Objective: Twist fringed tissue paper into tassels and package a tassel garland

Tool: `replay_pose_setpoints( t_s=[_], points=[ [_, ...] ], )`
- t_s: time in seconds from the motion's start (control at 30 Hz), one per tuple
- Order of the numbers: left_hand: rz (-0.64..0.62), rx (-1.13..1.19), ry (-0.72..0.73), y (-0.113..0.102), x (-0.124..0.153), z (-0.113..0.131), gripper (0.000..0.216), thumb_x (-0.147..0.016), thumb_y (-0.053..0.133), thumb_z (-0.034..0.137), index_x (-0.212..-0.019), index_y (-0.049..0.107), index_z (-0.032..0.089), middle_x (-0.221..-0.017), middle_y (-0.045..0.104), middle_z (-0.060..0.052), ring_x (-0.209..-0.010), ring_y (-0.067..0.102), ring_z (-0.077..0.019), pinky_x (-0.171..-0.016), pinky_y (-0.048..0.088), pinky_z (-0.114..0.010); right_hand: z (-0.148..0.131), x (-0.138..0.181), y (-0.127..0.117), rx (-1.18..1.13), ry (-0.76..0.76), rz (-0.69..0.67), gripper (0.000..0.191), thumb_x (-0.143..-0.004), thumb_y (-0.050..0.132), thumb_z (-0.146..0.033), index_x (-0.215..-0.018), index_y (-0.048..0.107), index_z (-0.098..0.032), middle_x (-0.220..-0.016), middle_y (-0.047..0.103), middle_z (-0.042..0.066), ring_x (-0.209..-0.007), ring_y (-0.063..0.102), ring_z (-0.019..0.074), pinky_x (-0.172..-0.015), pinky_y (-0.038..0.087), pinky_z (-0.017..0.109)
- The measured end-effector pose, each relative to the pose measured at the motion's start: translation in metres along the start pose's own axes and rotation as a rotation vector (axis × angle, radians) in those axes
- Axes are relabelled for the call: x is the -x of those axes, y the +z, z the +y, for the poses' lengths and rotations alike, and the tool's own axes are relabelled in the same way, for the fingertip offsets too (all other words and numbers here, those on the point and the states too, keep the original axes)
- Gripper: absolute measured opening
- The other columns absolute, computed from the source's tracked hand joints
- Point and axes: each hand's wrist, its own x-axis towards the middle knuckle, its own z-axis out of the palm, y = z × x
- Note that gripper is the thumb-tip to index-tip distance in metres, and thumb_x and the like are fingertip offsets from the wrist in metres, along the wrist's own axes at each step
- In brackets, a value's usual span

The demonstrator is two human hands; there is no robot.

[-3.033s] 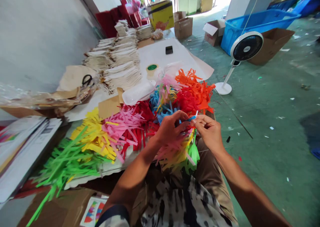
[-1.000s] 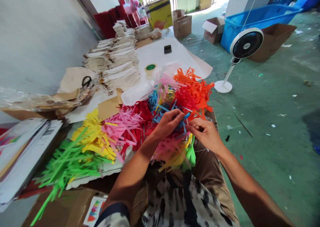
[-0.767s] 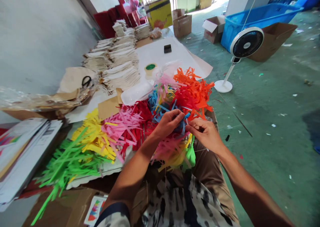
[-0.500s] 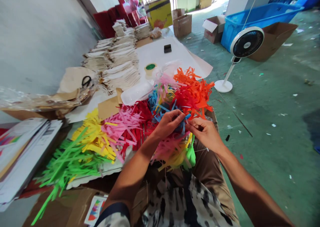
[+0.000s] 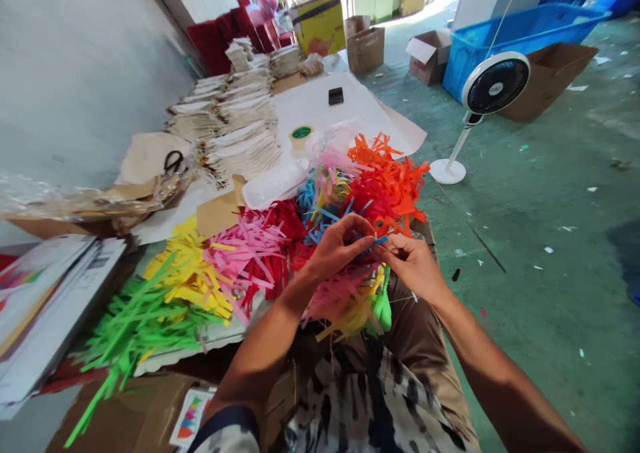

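A narrow blue paper strip [image 5: 381, 240] runs between my two hands, above a heap of coloured strips in my lap. My left hand [image 5: 345, 243] is closed, thumb and fingers pinching the strip's left part. Close beside it, my right hand [image 5: 409, 260] pinches at the strip's right end. Pink strips [image 5: 337, 293] and a bright green bundle [image 5: 382, 310] hang below the hands. Behind them lie blue strips [image 5: 310, 206], red strips [image 5: 370, 196] and orange strips [image 5: 395, 166]. The fingertips partly hide the blue strip.
Yellow strips [image 5: 193, 273] and green strips [image 5: 145, 320] cover the table's near left. Stacks of whitish sheets [image 5: 245, 126], a roll of tape [image 5: 302, 136] and a dark phone [image 5: 335, 96] lie farther back. A white fan [image 5: 495, 90] stands on the floor at right.
My left fingers have lifted and curled slightly, and the blue strip has shifted a little right and down, lying flatter between both hands. The right hand has barely moved.
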Motion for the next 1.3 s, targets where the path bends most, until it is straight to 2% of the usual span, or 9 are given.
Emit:
replay_pose_setpoints(
  t_s=[0.1,0.27,0.47,0.63,0.8,0.97,1.1,1.2,1.3],
  points=[
    [-0.009,-0.039,0.033,0.0,0.0,0.002,0.04,-0.092,0.076,0.048,-0.119,0.075,0.018,-0.093,0.068,-0.001,-0.066,0.052,-0.0086,-0.061,0.038,-0.023,0.0,0.0,0.0,0.005,-0.008,-0.001,0.051,-0.091,0.073,-0.059,-0.064,0.051,-0.021,-0.058,0.039,-0.006,-0.055,0.03,0.0101,-0.053,0.022,0.028],
    [0.049,-0.21,0.113,0.004,0.002,0.002,0.027,-0.099,0.068,0.044,-0.097,0.074,0.018,-0.084,0.072,-0.001,-0.069,0.058,-0.0114,-0.067,0.043,-0.024,-0.003,0.002,0.0,0.007,0.007,0.014,0.045,-0.09,0.073,-0.056,-0.067,0.057,-0.021,-0.059,0.045,-0.005,-0.055,0.035,0.0107,-0.053,0.026,0.028],
    [0.135,-0.647,0.131,0.016,0.007,0.004,0.025,-0.107,0.052,0.044,-0.11,0.066,0.024,-0.083,0.076,-0.001,-0.067,0.066,-0.0146,-0.064,0.036,-0.025,-0.003,0.003,0.001,-0.12,0.062,0.019,0.033,-0.087,0.079,-0.053,-0.099,0.073,-0.023,-0.087,0.068,0.0,-0.058,0.045,0.0113,-0.052,0.033,0.026],
    [0.11,-0.85,0.128,0.024,0.011,0.009,0.033,-0.112,0.04,0.043,-0.121,0.064,0.023,-0.075,0.075,-0.002,-0.061,0.064,-0.0156,-0.058,0.026,-0.026,0.003,0.003,0.004,-0.14,0.025,0.16,0.041,-0.089,0.076,-0.062,-0.084,0.073,-0.022,-0.076,0.064,0.001,-0.058,0.044,0.0127,-0.051,0.032,0.027],
    [-0.01,-1.065,0.187,0.021,0.027,0.021,0.046,-0.112,0.039,0.047,-0.092,0.071,0.021,-0.072,0.074,-0.007,-0.058,0.061,-0.0165,-0.057,0.018,-0.031,0.011,0.003,0.002,-0.299,0.088,0.202,0.041,-0.094,0.071,-0.062,-0.088,0.069,-0.022,-0.062,0.054,-0.004,-0.05,0.034,0.011,-0.049,0.026,0.027],
    [0.011,-1.207,-0.042,0.0,0.039,0.025,0.054,-0.11,0.042,0.052,-0.082,0.077,0.022,-0.077,0.078,-0.011,-0.062,0.067,-0.0206,-0.059,0.019,-0.033,0.014,-0.005,-0.003,-0.319,0.054,0.37,0.033,-0.093,0.074,-0.055,-0.089,0.072,-0.022,-0.071,0.064,0.0,-0.056,0.045,0.0131,-0.054,0.034,0.028],
    [0.068,-1.274,-0.198,-0.019,0.034,0.028,0.048,-0.107,0.052,0.051,-0.08,0.081,0.023,-0.079,0.079,-0.011,-0.072,0.072,-0.0247,-0.06,0.025,-0.033,0.018,-0.007,-0.005,-0.225,0.033,0.388,0.03,-0.094,0.073,-0.051,-0.085,0.074,-0.022,-0.069,0.064,0.0,-0.06,0.049,0.0149,-0.062,0.041,0.03],
    [0.18,-1.285,-0.082,-0.023,0.019,0.035,0.039,-0.105,0.057,0.049,-0.086,0.079,0.023,-0.087,0.079,-0.008,-0.077,0.072,-0.0231,-0.06,0.027,-0.033,0.021,-0.005,-0.005,-0.202,0.041,0.373,0.03,-0.094,0.073,-0.051,-0.086,0.074,-0.022,-0.069,0.065,0.0,-0.06,0.05,0.0154,-0.063,0.042,0.03],
    [0.125,-1.267,0.152,-0.017,-0.006,0.038,0.023,-0.107,0.057,0.034,-0.104,0.078,0.026,-0.103,0.077,-0.005,-0.084,0.072,-0.0202,-0.06,0.03,-0.033,0.022,-0.004,-0.005,-0.196,0.05,0.369,0.032,-0.095,0.072,-0.052,-0.086,0.074,-0.022,-0.068,0.065,0.0,-0.059,0.049,0.0152,-0.061,0.04,0.03]
  ],
)
